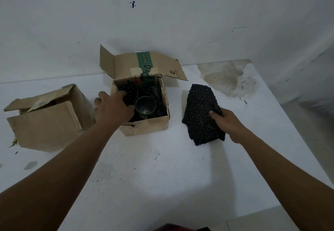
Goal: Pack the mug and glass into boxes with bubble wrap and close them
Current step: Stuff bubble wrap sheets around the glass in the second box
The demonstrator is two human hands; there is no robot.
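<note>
An open cardboard box [150, 125] with a green-striped lid flap stands at the middle of the white table. Inside it a clear glass [145, 107] stands upright among black bubble wrap [142, 89]. My left hand [113, 107] reaches over the box's left wall and its fingers grip the black wrap inside, beside the glass. To the right of the box lies a separate folded piece of black bubble wrap [200, 111], and my right hand [229, 125] grips its right edge. A second cardboard box [45, 122] sits at the left with its flaps folded mostly shut. The mug is not visible.
The white table [144, 167] meets a white wall behind the boxes. A stained, peeled patch [226, 77] marks the table's far right corner. The table's right edge runs diagonally down the right side, with floor beyond it.
</note>
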